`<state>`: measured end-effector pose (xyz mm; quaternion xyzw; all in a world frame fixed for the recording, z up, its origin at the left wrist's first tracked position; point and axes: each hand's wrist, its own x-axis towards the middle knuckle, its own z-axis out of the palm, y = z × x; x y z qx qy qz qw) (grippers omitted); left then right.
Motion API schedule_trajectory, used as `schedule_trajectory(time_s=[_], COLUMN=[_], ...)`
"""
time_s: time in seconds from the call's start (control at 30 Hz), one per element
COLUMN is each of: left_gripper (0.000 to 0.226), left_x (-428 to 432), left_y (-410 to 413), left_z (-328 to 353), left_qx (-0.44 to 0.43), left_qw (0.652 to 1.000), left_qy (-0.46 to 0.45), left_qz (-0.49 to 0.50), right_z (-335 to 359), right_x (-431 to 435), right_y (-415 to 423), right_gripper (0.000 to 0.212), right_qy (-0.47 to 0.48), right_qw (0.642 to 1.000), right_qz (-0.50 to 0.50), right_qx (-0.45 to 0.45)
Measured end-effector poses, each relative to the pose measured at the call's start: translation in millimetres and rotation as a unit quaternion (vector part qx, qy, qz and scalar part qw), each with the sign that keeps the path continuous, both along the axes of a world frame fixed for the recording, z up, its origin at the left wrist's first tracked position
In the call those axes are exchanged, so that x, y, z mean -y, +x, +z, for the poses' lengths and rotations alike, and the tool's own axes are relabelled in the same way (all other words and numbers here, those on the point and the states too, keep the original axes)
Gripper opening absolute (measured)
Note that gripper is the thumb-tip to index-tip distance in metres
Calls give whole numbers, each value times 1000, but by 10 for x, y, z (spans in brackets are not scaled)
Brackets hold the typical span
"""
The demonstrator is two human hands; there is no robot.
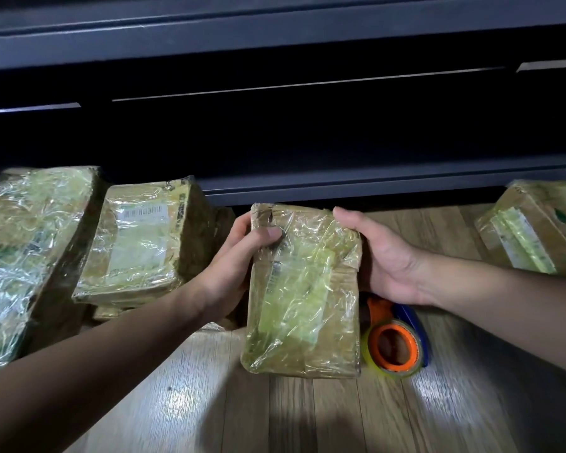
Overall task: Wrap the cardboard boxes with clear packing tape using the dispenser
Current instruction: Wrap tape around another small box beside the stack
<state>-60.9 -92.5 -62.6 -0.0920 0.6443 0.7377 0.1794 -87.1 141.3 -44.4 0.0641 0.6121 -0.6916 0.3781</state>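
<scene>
You've got one tape-covered box [304,289] held in both hands, centre frame.
Wood floor [307,416] fills the bottom of the frame. The tape dispenser [396,344], orange and blue with a clear roll, lies on it just lower right of the box, partly hidden behind it. Your left hand [232,256] grips the box's left edge, thumb over the top face. Your right hand [383,259] holds the right edge, thumb at the upper corner, fingers hidden behind. Wrapped large box [23,256] and medium box [141,240] sit at left, another wrapped box [536,230] at the right edge. Dark cabinet [307,125] spans the top.
</scene>
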Motion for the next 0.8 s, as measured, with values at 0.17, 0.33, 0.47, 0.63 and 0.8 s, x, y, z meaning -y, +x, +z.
schedule_trajectory(time_s=[0.17, 0.33, 0.47, 0.63, 0.8], left_gripper=[83, 66, 75, 80, 86], left_x=[-48, -79, 8, -66, -23], left_y=[-20, 57, 79, 143, 144], left_z=[69, 57, -95, -60, -56], left_qx=[-30, -130, -267, -411, -459], left_qw=[999, 988, 942, 865, 828], left_qy=[-3, -72, -203, -286, -319], left_qz=[40, 36, 1, -35, -49], right_z=[101, 111, 111, 138, 156], right_x=[31, 29, 39, 77, 98], right_y=[16, -20, -20, -12, -17], right_gripper=[44, 62, 47, 34, 36], right_qy=[-14, -14, 16, 81, 91], right_qw=[1000, 999, 996, 988, 988], right_qz=[-4, -8, -47, -76, -69], right_qx=[-24, -48, -78, -108, -103])
